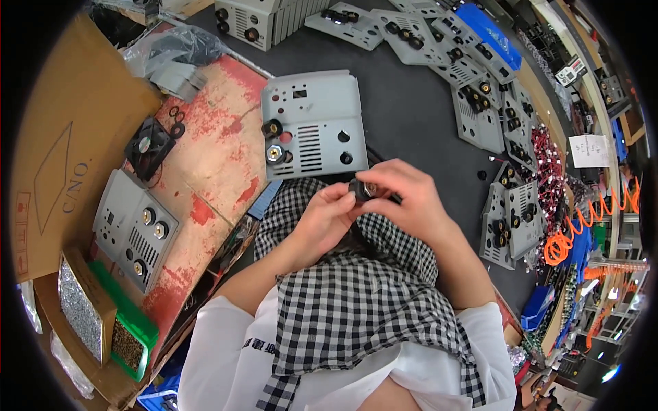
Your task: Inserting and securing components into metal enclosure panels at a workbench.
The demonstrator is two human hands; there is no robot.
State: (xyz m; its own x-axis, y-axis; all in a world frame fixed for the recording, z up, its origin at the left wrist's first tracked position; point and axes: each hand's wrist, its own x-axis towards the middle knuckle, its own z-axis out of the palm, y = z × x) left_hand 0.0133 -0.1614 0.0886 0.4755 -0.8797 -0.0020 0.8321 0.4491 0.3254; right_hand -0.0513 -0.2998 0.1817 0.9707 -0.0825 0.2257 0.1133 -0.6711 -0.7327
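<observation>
Black round socket (361,191), brass-coloured at its centre, sits between my two hands, just above my lap and just past the near edge of the gray metal panel. My left hand (322,216) has its thumb and fingertips closed on the socket's left side. My right hand (410,198) pinches it from the other side with thumb and forefinger, the remaining fingers curled; what those curled fingers may touch, I cannot tell.

Gray metal panel (332,116) lies ahead of my hands on the dark table (404,113), its far part bent up. Two sockets are seated at its left: an upper one (272,128) and a lower one (275,154) with a bright hex nut. To the right of its slots, two dark round openings (344,136).

Left side: worn red table (219,113) bearing a black cooling fan (147,147), small black rings near it, and a second gray panel (118,226) with three nutted fittings. Cardboard box (103,116) stands beyond these; nearer me, a green bin (103,275) of small brass-toned parts.

Right side: further fitted panels (474,123) overlap along the dark table, near a blue tray (488,34) and an orange coiled hose (556,250). Black-and-white checked cloth (356,308) covers my lap.
</observation>
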